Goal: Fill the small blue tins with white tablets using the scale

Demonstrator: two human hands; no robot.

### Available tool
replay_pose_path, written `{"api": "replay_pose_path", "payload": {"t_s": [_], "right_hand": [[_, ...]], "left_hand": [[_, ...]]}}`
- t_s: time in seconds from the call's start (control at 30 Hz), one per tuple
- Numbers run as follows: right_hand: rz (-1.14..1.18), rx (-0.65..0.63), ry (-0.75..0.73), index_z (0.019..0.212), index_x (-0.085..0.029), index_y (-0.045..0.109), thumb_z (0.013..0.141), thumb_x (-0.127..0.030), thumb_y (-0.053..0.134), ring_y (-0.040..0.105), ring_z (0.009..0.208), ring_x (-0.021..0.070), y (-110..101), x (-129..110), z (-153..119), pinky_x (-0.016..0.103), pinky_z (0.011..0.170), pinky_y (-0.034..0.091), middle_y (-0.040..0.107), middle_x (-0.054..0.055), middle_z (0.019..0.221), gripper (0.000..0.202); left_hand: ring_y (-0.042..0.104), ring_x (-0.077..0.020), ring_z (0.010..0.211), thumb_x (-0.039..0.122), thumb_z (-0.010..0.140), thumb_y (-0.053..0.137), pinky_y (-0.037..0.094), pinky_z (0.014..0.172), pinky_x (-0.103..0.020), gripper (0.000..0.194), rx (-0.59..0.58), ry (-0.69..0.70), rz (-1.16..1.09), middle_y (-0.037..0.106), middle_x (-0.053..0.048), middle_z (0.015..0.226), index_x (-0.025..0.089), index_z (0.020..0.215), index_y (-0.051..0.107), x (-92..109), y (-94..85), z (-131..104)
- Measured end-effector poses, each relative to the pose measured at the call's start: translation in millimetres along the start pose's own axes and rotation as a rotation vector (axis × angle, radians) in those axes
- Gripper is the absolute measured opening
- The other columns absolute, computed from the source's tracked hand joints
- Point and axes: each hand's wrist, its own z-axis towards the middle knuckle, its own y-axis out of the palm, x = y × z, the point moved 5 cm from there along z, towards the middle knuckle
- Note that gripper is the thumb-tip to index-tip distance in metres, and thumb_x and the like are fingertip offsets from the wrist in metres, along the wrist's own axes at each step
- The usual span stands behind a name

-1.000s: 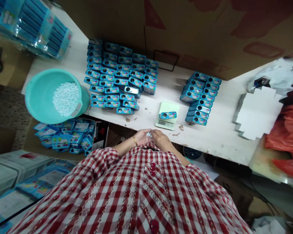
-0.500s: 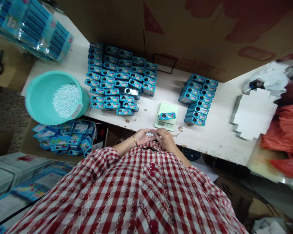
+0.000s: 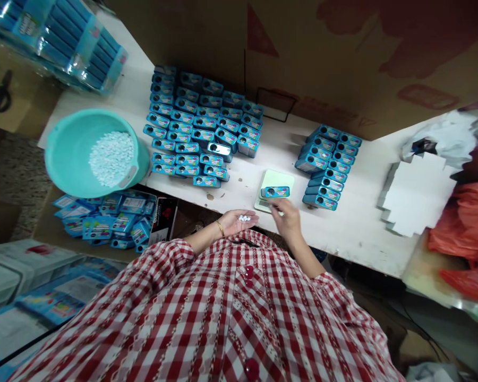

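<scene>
My left hand (image 3: 234, 222) lies palm up at the table's front edge, cupping several small white pellets (image 3: 244, 218). Just to its right, my right hand (image 3: 287, 218) reaches over the front of a pale green scale (image 3: 276, 178), fingers pinched together and somewhat blurred. What the pinch holds, if anything, is too small to make out. Across the scale lies a small blue box (image 3: 276, 192), its dark round spot at the left end, close to my right fingertips. My right hand partly covers the scale's front.
A turquoise tub (image 3: 63, 159) of white pellets stands left. Blue boxes stand in rows (image 3: 201, 122) behind and in a smaller group (image 3: 324, 167) at right. Below the tub is a carton of blue packs (image 3: 103, 220). A large cardboard box (image 3: 302, 58) blocks the back; white card (image 3: 420, 193) lies right.
My right hand has left my left palm and moved right and forward to the box on the scale. My left hand stays in place, its pellets now uncovered. The view has shifted slightly.
</scene>
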Motion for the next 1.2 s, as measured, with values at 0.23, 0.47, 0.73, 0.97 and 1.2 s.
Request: {"api": "replay_pose_path", "payload": {"t_s": [0.23,0.47,0.73,0.97,1.2], "right_hand": [[-0.042,-0.053,-0.01,0.102,-0.022,0.062,0.087,-0.027,0.047,0.058,0.095,0.0192,10,4,-35,0.037,0.085,0.05,0.064,0.008,0.098,0.022],[-0.288,-0.006,0.12,0.126,-0.02,0.046,0.08,-0.035,0.055,0.045,0.114,0.0262,-35,80,-10,0.045,0.092,0.043,0.05,0.012,0.123,0.049],[-0.362,-0.204,-0.006,0.116,-0.017,0.053,0.082,-0.024,0.049,0.05,0.098,0.025,-1,65,43,0.04,0.088,0.043,0.058,0.01,0.108,0.035],[-0.346,-0.072,0.066,0.116,-0.015,0.054,0.079,-0.02,0.051,0.05,0.095,0.0262,79,43,132,0.041,0.085,0.043,0.057,0.014,0.108,0.038],[-0.229,0.076,0.025,0.116,-0.021,0.054,0.083,-0.014,0.039,0.046,0.112,0.0184,62,62,106,0.038,0.095,0.041,0.051,0.008,0.123,0.037]], "left_hand": [[0.059,-0.0108,0.054,0.008,0.084,0.044,0.042,0.045,-0.017,0.019,0.033,-0.039,0.043,0.063,-0.009,0.064,0.005,0.083,0.062,0,-7.1,1],[0.062,-0.0114,0.061,-0.006,0.073,0.046,0.045,0.052,-0.018,0.023,0.106,0.082,0.063,0.065,-0.012,0.073,0.005,0.083,0.064,19,-21.4,-4],[0.06,-0.0092,0.059,-0.006,0.074,0.049,0.043,0.05,-0.015,0.019,0.169,0.2,0.025,0.065,-0.011,0.07,0.004,0.082,0.063,36,-33.0,-14],[0.059,-0.0079,0.056,-0.004,0.076,0.052,0.044,0.048,-0.013,0.015,0.241,0.272,-0.045,0.065,-0.011,0.071,0.006,0.08,0.063,49,-53.6,-28],[0.061,-0.0081,0.058,-0.003,0.075,0.053,0.047,0.051,-0.014,0.016,0.236,0.264,-0.032,0.066,-0.01,0.073,0.007,0.08,0.063,50,-58.8,-30]]}}
